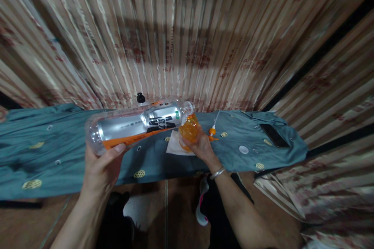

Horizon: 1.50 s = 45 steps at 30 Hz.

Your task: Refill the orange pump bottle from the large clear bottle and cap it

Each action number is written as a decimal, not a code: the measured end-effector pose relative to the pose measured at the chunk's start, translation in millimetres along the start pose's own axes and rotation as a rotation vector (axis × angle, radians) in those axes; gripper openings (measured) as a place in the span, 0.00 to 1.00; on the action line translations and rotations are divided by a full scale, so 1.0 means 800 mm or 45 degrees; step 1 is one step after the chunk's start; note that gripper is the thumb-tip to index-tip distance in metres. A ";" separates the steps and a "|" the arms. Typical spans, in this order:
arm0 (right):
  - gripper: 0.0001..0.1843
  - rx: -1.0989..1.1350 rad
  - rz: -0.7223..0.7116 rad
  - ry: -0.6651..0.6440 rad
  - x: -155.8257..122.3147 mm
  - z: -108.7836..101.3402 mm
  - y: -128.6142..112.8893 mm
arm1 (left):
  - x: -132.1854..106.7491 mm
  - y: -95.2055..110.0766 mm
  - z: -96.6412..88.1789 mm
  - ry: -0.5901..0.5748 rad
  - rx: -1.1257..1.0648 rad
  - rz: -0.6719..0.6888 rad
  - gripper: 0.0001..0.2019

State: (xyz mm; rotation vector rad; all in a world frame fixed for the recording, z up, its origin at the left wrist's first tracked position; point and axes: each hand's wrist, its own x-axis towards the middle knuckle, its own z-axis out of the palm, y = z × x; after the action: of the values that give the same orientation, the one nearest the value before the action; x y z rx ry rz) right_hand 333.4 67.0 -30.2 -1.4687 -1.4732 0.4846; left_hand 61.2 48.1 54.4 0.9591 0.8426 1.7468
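My left hand (pixel 105 165) is closed round the base end of a large clear bottle (pixel 137 124) with a silver and orange label. The bottle lies tilted almost level, its uncapped mouth over the top of a small orange bottle (pixel 189 128). I cannot make out whether liquid runs between them. My right hand (pixel 201 144) is wrapped round the orange bottle, which is upright on a white cloth or tissue (pixel 173 144). Just right of that hand lies an orange pump head (pixel 212 132) with a thin pale tube.
A teal patterned cloth (pixel 152 165) covers the narrow table. A dark phone (pixel 274 135) and a white round disc (pixel 243 149) lie on its right part. Behind the big bottle stands something with a black cap (pixel 140 97). Pleated curtains (pixel 187 39) hang close behind.
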 end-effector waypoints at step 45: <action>0.40 -0.002 0.006 0.002 0.000 0.001 0.001 | -0.002 0.003 0.002 0.054 -0.061 -0.050 0.44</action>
State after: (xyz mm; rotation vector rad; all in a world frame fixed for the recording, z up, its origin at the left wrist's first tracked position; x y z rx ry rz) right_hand 333.2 67.1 -30.8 -1.4737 -1.4694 0.4855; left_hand 61.8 46.2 56.6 0.8715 0.8375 1.7514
